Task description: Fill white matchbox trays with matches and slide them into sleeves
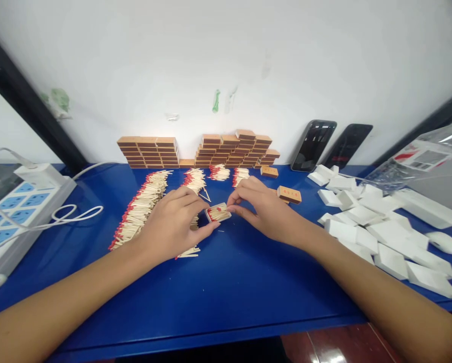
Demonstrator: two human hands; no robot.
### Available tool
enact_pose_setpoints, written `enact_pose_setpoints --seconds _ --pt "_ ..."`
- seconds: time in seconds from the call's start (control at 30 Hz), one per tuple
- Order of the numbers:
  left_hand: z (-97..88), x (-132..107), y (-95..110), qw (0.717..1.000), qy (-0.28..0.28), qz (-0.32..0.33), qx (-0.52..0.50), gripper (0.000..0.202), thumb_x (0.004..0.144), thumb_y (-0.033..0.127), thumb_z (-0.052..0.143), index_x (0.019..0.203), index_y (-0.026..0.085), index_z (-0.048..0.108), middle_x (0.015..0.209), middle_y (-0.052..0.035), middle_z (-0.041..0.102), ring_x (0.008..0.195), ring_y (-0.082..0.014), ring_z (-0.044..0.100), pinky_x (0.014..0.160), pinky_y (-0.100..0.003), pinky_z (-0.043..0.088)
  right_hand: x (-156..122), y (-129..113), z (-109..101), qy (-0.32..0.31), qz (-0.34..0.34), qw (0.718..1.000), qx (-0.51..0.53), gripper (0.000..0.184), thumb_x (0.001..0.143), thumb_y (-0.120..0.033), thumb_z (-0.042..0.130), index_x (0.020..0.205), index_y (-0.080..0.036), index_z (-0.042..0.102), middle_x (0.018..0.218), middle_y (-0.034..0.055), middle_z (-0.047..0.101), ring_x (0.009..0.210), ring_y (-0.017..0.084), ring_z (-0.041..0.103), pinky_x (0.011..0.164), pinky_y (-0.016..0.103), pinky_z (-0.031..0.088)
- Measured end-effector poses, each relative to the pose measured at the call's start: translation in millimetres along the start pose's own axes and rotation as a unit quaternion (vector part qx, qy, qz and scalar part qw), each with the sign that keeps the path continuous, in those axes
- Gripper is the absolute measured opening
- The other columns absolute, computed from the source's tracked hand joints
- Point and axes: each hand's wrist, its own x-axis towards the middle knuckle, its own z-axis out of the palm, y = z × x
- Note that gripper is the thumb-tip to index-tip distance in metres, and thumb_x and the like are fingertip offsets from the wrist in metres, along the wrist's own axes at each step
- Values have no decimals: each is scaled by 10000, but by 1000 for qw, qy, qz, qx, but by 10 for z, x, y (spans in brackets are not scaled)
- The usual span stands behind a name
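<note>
A small white matchbox tray point(218, 212) filled with red-tipped matches sits on the blue table point(229, 287), held between both hands. My left hand point(173, 222) pinches its left end with thumb and fingers. My right hand point(262, 206) grips its right end with curled fingers. Rows of loose matches point(140, 209) lie just behind and to the left of my left hand, some hidden under it. Smaller heaps of matches point(219, 173) lie further back.
Stacks of brown matchboxes point(233, 149) line the wall. Two loose brown matchboxes point(289, 194) lie beside my right hand. A heap of empty white trays point(377, 227) fills the right side. Two phones point(314, 144) lean on the wall. A power strip point(14, 212) with cables sits left.
</note>
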Motion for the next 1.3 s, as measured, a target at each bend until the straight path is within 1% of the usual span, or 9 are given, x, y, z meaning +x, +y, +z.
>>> enact_pose_setpoints --seconds 0.27,0.37,0.47,0.53,0.57,0.67,0.77,1.07,1.3 --pt "-4 -7 0 1000 -18 11 -12 240 954 397 749 1041 173 754 889 -66 779 908 -256 708 867 -412 577 6 -82 105 -7 -25 1000 -10 79 1040 -217 602 975 -218 648 999 75 643 989 249 553 877 406 463" --pt "-5 -6 -3 1000 -17 16 -18 233 955 385 749 1040 169 750 910 -70 782 922 -256 708 872 -407 578 23 -56 88 -10 -33 999 16 81 1038 -232 612 987 -222 674 1000 72 654 990 241 559 866 389 466" --pt "-7 -5 -2 999 -15 22 -22 232 945 379 762 1031 164 750 931 -75 785 949 -264 707 888 -414 582 49 124 14 40 -14 999 22 110 1033 -295 633 964 -235 695 942 62 666 943 239 571 842 386 463" --pt "-12 -5 6 999 -16 23 -27 228 946 377 760 1020 162 748 939 -74 785 961 -264 705 896 -413 584 58 314 -42 85 20 996 -18 125 1021 -305 638 944 -231 702 914 70 670 920 251 574 852 408 456" --pt "-16 -4 11 999 -19 23 -29 223 951 374 754 1019 161 746 942 -73 785 963 -262 703 899 -413 584 58 415 -63 90 37 994 -47 126 1016 -301 632 951 -228 710 924 82 671 932 263 576 871 427 452" --pt "-30 -3 24 999 -31 25 -36 216 955 368 749 1030 165 743 965 -69 783 978 -259 694 913 -415 583 43 677 -76 61 63 990 -108 157 1000 -319 627 1019 -224 751 998 122 672 1005 308 574 932 485 449" --pt "-40 -4 27 998 -35 21 -37 208 957 371 745 1030 177 744 951 -64 777 982 -261 688 911 -417 581 34 809 -40 36 65 990 -118 222 1005 -354 613 1080 -231 781 1045 136 667 1037 321 573 941 498 458" --pt "-22 -19 30 999 -26 27 -32 247 960 397 741 1017 157 744 941 -72 773 960 -255 697 871 -408 587 61 785 -4 34 55 992 -111 223 1012 -387 620 1032 -234 782 1000 123 651 1014 310 569 928 479 455" --pt "-9 -23 16 999 -26 29 -30 254 957 407 745 1009 159 744 941 -69 772 956 -253 694 872 -408 589 62 792 19 29 48 991 -118 154 1003 -292 626 944 -216 746 984 111 662 972 289 569 927 473 428"
